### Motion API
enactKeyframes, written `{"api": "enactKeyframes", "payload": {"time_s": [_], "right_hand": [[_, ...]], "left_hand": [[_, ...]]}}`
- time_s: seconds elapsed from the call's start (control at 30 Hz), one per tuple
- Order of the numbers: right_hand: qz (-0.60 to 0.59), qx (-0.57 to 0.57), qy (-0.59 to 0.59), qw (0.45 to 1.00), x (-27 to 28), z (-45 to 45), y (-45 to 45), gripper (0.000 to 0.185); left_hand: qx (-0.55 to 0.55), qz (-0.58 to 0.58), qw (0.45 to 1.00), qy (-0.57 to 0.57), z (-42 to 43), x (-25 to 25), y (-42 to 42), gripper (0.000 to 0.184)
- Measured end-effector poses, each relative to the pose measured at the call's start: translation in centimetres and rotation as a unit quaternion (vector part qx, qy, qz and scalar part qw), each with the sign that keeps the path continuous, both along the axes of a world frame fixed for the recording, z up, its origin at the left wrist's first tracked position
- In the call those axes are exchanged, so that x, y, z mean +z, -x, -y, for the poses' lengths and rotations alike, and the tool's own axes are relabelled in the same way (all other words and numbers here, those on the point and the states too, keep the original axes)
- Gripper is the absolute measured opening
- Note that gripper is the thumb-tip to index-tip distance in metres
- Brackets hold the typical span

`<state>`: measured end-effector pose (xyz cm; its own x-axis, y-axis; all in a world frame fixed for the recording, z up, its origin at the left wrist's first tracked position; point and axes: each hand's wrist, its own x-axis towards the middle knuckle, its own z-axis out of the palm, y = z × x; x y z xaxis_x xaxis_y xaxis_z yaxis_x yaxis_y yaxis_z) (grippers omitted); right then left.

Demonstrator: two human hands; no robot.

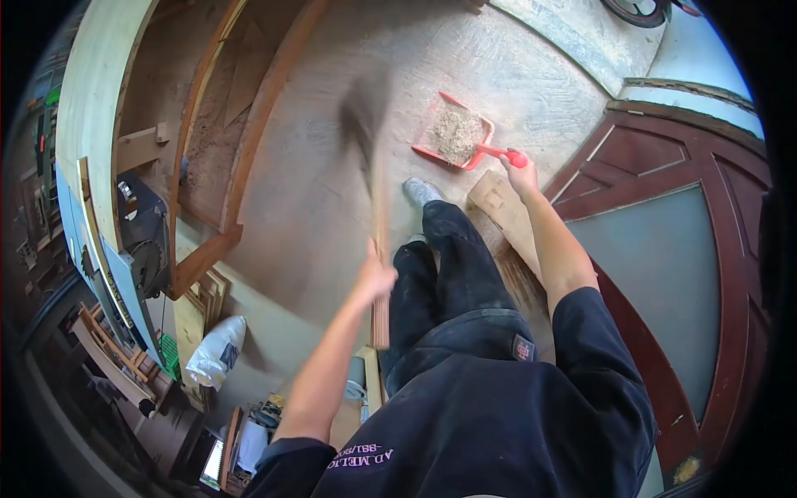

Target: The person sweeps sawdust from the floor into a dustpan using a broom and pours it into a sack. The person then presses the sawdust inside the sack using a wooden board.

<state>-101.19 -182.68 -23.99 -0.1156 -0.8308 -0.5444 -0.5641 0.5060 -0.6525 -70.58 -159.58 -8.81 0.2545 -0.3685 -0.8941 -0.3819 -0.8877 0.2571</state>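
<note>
My left hand [378, 272] is closed around the wooden handle of a broom [379, 207]. The broom's dark head is smeared by motion above the dusty floor, to the left of a red dustpan [490, 137]. My right hand [519, 172] grips the dustpan's red handle, fingers wrapped round it. A heap of pale sawdust [457, 134] lies in the pan, which rests on the floor just ahead of my shoe [422, 191].
A wooden workbench frame [249, 149] with a circular saw blade [149, 267] stands at left. A dark red panelled door [714, 174] leans at right, beside wood planks [502, 207]. A white sack [217, 353] sits at lower left.
</note>
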Motion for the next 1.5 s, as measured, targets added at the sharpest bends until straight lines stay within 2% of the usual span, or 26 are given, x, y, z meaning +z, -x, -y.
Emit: {"api": "enactKeyframes", "payload": {"time_s": [0.03,0.1,0.2,0.33,0.43,0.5,0.57,0.6,0.63,0.77,0.9,0.97,1.0,1.13,1.2,1.23,1.33,1.37,1.4,1.47,1.5], "right_hand": [[-0.007,0.002,-0.003,1.000,-0.1,0.1,0.1,0.042],[-0.011,0.006,-0.003,1.000,-0.3,0.2,0.4,0.044],[-0.008,-0.025,-0.001,1.000,-1.5,0.2,0.9,0.045],[0.002,-0.016,-0.015,1.000,0.3,0.6,0.9,0.047],[-0.011,0.033,-0.010,0.999,3.7,1.2,-0.2,0.047],[-0.025,0.074,-0.008,0.997,5.4,1.5,-0.8,0.049],[-0.013,0.132,0.054,0.990,6.6,1.5,-1.3,0.045],[-0.011,0.153,0.055,0.987,7.6,1.3,-1.9,0.045],[-0.013,0.185,0.070,0.980,8.6,1.2,-2.4,0.044],[0.003,0.320,0.136,0.938,13.0,1.1,-6.4,0.037],[0.049,0.435,0.150,0.887,16.3,-0.6,-12.9,0.031],[0.052,0.489,0.116,0.863,20.2,-3.3,-18.7,0.033],[0.035,0.509,0.084,0.856,22.1,-4.8,-21.2,0.035],[0.048,0.604,0.080,0.791,26.5,-12.7,-32.6,0.035],[0.024,0.655,0.081,0.750,28.9,-17.1,-39.1,0.031],[0.029,0.671,0.087,0.736,29.5,-19.3,-42.2,0.031],[0.094,0.667,0.045,0.738,30.4,-26.5,-51.9,0.032],[0.114,0.667,0.053,0.734,31.8,-29.5,-54.2,0.033],[0.132,0.666,0.055,0.732,33.7,-32.9,-55.8,0.035],[0.146,0.679,0.057,0.717,37.7,-39.3,-59.5,0.035],[0.149,0.677,0.049,0.719,39.2,-42.4,-61.5,0.035]], "left_hand": [[0.026,-0.060,0.996,-0.066,1.1,5.4,0.7,0.095],[0.037,-0.119,0.990,-0.069,-1.4,8.9,0.5,0.093],[0.056,-0.144,0.988,-0.029,-4.7,12.8,0.0,0.088],[0.099,-0.119,0.988,-0.011,-8.5,17.8,-0.2,0.085],[0.135,-0.047,0.990,0.002,-11.8,20.6,-1.4,0.082],[0.211,-0.036,0.977,-0.010,-14.6,21.5,-2.1,0.082],[0.243,0.004,0.970,0.019,-18.9,20.4,-1.8,0.071],[0.309,-0.014,0.951,-0.017,-18.8,21.7,-1.7,0.067],[0.356,-0.007,0.934,0.019,-21.1,20.8,-1.2,0.058],[0.502,0.002,0.865,0.019,-26.9,18.8,1.0,0.045],[0.666,0.008,0.745,0.035,-34.4,16.1,5.2,0.036],[0.749,-0.048,0.659,0.047,-38.0,15.8,5.8,0.034],[0.773,-0.057,0.629,0.053,-39.9,15.3,6.9,0.014],[0.825,-0.040,0.560,0.057,-45.2,17.2,7.3,0.013],[0.855,-0.012,0.516,0.053,-46.6,18.8,5.8,0.019],[0.862,-0.020,0.503,0.051,-49.1,17.0,6.2,0.026],[0.886,0.027,0.446,0.122,-51.6,17.8,3.2,0.022],[0.868,0.087,0.468,0.141,-53.1,17.4,3.1,0.025],[0.875,0.094,0.449,0.154,-55.6,16.5,4.2,0.025],[0.873,0.045,0.470,0.121,-60.3,13.9,5.4,0.034],[0.879,0.051,0.456,0.130,-62.1,14.1,5.2,0.034]]}}
